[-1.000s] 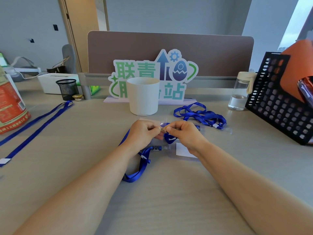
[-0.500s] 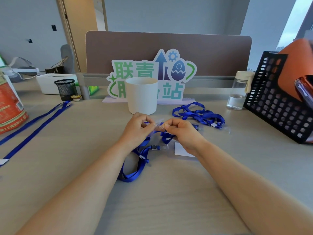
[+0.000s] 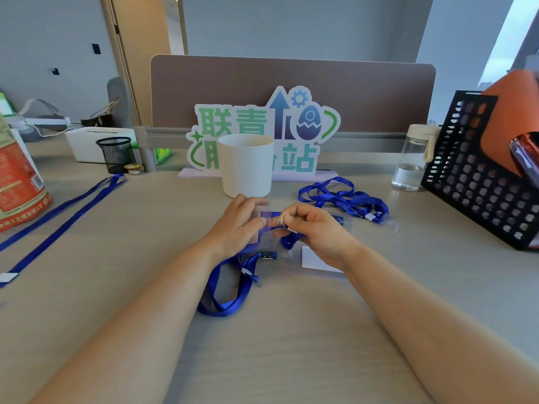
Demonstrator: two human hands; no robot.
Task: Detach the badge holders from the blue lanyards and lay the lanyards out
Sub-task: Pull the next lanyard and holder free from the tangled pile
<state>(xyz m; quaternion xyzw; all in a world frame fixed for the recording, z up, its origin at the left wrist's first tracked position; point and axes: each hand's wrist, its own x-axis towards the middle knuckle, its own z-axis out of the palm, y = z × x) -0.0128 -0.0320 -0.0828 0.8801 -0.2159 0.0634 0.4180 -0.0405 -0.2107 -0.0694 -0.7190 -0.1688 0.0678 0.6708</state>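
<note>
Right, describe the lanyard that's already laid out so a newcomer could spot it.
Start at the white cup mid-table, then look far left to the red bag. The lanyard lies just right of it: the only one stretched out straight, not bunched or held.

Pale wood desk (image 3: 87,287), brown partition panel (image 3: 364,91), grey walls (image 3: 291,24), daylit window (image 3: 507,48) at right
</note>
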